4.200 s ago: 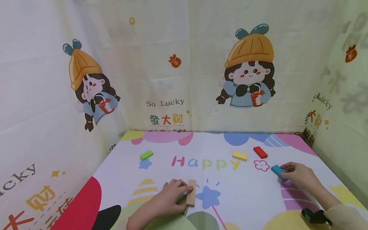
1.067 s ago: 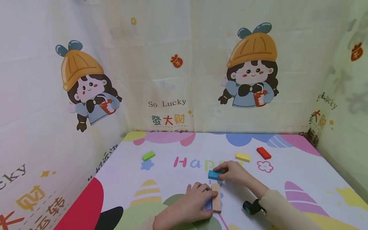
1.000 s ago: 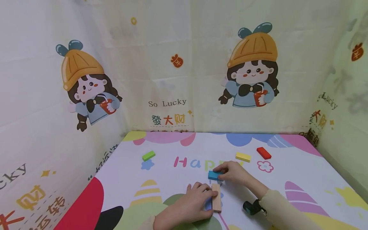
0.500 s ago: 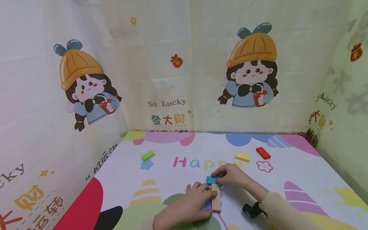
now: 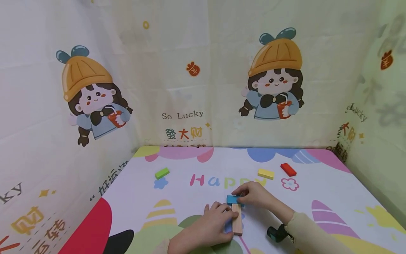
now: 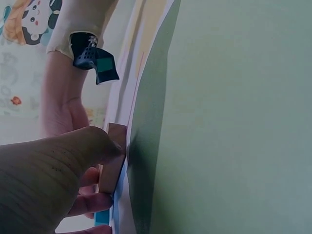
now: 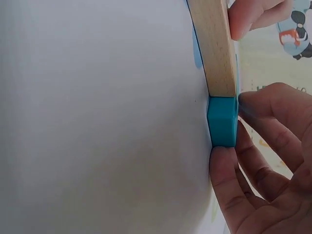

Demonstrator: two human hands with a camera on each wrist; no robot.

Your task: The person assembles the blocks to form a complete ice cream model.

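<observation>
A plain wooden block (image 5: pixel 237 221) lies flat on the table, its length pointing away from me. My left hand (image 5: pixel 209 225) holds it from the left, thumb near its close end and a finger on top. Across its far end lies a blue block (image 5: pixel 232 199), pinched by my right hand (image 5: pixel 256 196). In the right wrist view, the end of the wooden block (image 7: pixel 214 48) meets the side of the blue block (image 7: pixel 222 122). From the left wrist, the wooden block (image 6: pixel 112 168) shows beside the thumb, with the blue one (image 6: pixel 102 217) partly hidden behind fingers.
Further back lie a green block (image 5: pixel 162 173) at left, a yellow block (image 5: pixel 265 174) and a red block (image 5: pixel 288 169) at right. Printed cloth walls (image 5: pixel 222 70) enclose the table's back and sides. A small dark device (image 5: pixel 277 233) sits at my right wrist.
My right hand has brought the blue block from the right to the middle, then drawn it nearer, against the wooden block's far end. My left hand and the wooden block have shifted right.
</observation>
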